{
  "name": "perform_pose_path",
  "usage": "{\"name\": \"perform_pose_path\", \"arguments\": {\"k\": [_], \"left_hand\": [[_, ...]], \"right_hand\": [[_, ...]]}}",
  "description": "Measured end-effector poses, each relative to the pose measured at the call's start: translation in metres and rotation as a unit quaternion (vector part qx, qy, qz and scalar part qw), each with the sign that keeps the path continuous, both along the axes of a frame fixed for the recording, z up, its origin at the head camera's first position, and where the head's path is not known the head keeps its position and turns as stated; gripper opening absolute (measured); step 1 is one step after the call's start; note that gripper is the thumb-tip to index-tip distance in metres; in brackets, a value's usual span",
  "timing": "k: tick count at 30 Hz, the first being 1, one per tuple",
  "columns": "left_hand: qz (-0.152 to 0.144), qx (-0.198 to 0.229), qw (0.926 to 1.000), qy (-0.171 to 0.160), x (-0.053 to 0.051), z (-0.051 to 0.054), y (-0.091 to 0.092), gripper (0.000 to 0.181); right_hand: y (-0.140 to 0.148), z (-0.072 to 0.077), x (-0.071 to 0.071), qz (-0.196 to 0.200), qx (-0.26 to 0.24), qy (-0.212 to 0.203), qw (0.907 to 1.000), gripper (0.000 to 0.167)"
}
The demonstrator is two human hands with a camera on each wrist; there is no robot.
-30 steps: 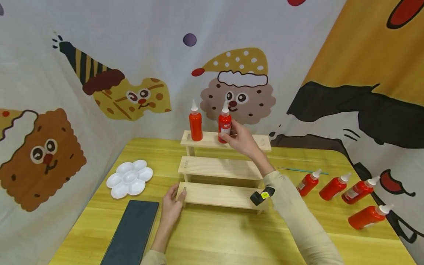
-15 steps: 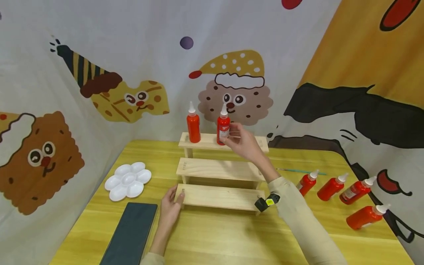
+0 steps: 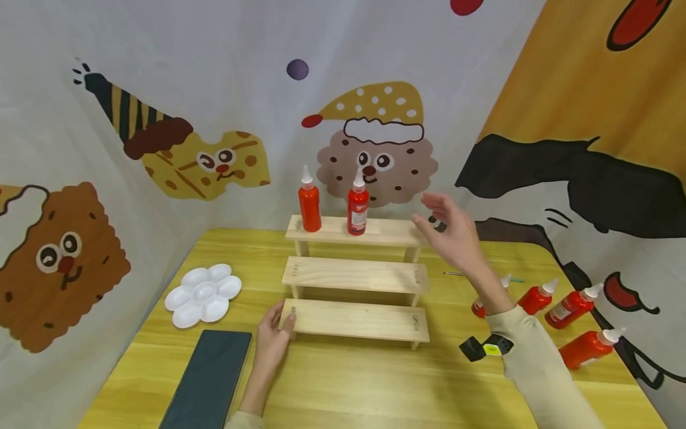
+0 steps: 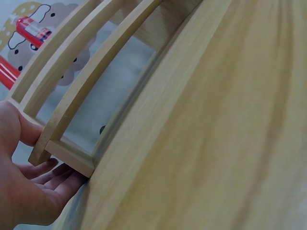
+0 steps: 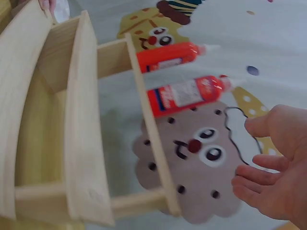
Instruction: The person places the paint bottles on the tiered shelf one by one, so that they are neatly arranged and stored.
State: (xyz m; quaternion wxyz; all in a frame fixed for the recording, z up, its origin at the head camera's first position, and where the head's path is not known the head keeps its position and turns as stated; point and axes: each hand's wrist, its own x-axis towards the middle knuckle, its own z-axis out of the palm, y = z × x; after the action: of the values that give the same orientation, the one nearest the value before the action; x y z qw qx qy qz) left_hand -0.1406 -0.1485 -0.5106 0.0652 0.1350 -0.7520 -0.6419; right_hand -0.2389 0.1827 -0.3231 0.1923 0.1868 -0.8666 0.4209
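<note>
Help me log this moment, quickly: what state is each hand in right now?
Left hand: holding the wooden stand at the left end of its lowest step.
Right hand: open, holding nothing.

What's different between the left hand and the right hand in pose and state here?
The left hand grips the left end of the lowest wooden step; the right hand is open and holds nothing.

The left hand is at the rack's front; the right hand hangs in the air by the right end of the top wooden step.

Both hands are bare, with pale sleeves at the wrists.
</note>
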Motion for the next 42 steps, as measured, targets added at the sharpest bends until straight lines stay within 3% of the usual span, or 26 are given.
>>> {"name": "perform_pose_path", "arguments": {"k": [6,12,24,35,42], "left_hand": [[-0.003,0.004,1.0,0.001,-0.001,0.0,0.001,0.051],[0.0,0.003,1.0,0.002,-0.001,0.0,-0.001,0.051],[-0.001,0.003,0.9999,0.013,0.0,0.001,-0.001,0.05],[-0.009,0.006,0.9999,0.003,0.001,0.001,-0.002,0.053],[-0.003,-0.002,1.0,0.002,0.001,0.002,-0.001,0.052]], "right_hand": [[0.029,0.011,0.016,-0.048,-0.02,0.051,0.9974,0.044],[0.048,0.019,0.027,-0.083,-0.023,0.052,0.9949,0.047],[0.083,0.022,0.05,-0.157,-0.009,-0.01,0.9875,0.057],[0.119,0.017,0.067,-0.245,-0.034,-0.052,0.9676,0.059],[0.141,0.009,0.081,-0.28,-0.055,-0.079,0.9553,0.058]]}}
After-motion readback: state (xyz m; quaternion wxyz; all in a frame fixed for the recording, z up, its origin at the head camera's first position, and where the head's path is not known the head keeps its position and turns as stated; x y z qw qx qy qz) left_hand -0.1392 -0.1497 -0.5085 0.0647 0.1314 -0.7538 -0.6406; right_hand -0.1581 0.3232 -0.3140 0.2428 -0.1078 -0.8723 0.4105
